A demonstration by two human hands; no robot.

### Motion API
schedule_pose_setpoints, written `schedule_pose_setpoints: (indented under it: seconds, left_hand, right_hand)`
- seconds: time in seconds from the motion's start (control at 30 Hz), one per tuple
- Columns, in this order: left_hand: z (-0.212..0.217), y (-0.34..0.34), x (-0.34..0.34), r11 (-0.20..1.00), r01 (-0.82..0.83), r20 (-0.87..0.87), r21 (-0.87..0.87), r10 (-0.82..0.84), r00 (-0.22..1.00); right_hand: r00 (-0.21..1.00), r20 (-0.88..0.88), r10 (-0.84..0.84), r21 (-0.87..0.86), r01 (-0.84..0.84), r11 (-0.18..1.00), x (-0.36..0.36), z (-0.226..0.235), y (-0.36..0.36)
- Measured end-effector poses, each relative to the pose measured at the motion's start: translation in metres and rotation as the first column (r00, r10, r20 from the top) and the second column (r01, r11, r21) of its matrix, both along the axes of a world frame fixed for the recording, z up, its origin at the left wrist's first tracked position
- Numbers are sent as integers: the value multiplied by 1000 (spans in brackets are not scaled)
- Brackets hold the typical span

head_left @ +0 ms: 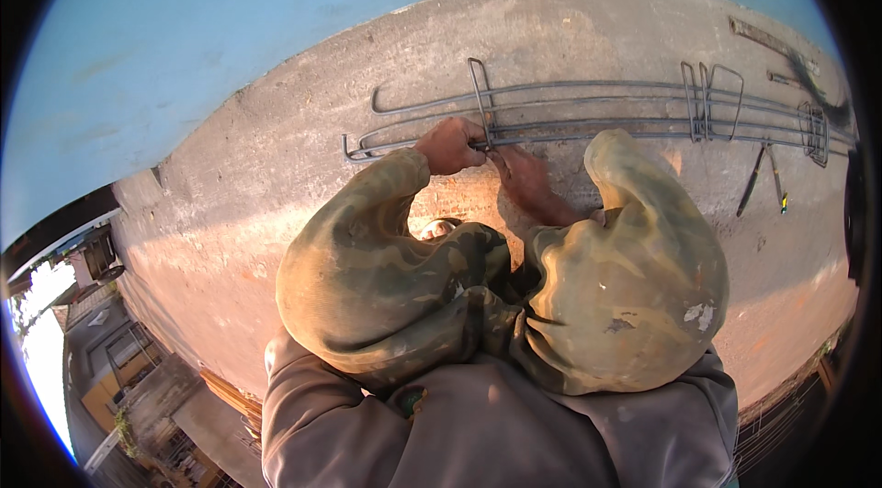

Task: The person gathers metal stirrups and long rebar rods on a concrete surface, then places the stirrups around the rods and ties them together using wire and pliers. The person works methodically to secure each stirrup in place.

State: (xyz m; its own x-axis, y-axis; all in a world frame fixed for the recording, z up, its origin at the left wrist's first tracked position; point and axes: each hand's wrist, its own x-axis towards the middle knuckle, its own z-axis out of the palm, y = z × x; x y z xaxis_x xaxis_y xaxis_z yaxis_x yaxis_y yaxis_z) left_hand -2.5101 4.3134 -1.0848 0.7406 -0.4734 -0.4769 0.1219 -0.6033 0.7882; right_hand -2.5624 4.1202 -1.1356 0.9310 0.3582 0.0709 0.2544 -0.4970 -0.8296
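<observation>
A closed steel stirrup (pixel 480 102) stands across several long reinforcing bars (pixel 588 102) lying on the ground in front of me. At its near lower end, where it meets the bars, my left hand (pixel 450 146) is closed, fingers curled around the steel. My right hand (pixel 525 180) reaches in from the right, its fingertips pinched together at the same joint. What the right fingertips hold is too small to make out. The bars' left ends are bent into hooks beside my left hand. Several more stirrups (pixel 703 102) sit farther right along the bars.
Pincers (pixel 761 177) with spread handles lie on the concrete ground (pixel 230 240) at the right. Rusty metal pieces (pixel 772 38) lie at the far right, by a blue wall (pixel 248 10). Camouflage-patterned clothing (pixel 634 277) fills the near middle. Stacked wood (pixel 230 396) shows at lower left.
</observation>
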Motion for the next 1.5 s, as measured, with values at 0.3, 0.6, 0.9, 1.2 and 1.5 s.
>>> schedule_pose_setpoints:
  seconds: [0.3, 0.6, 0.9, 1.2, 1.5]
  left_hand:
    - [-5, 6, -4, 996, -59, -117, -70, 51, 992]
    - [-3, -7, -11, 984, -43, 289, 174, -10, 957]
    - [17, -14, -14, 909, -65, 168, 411, -5, 986]
    - [13, 14, 18, 996, -29, -406, 90, 63, 912]
    - [-1, 2, 8, 806, -566, -241, -174, 523, 818]
  right_hand:
    - [994, -78, 70, -16, -72, 997, 3, 9, 0]
    - [972, -231, 34, -48, -46, 998, 8, 23, -3]
    - [990, -130, -56, -60, 49, 997, 1, 13, 1]
    - [988, -144, -65, -80, 53, 995, -1, 16, 4]
    - [987, -146, -71, -108, 55, 993, 0, 20, 6]
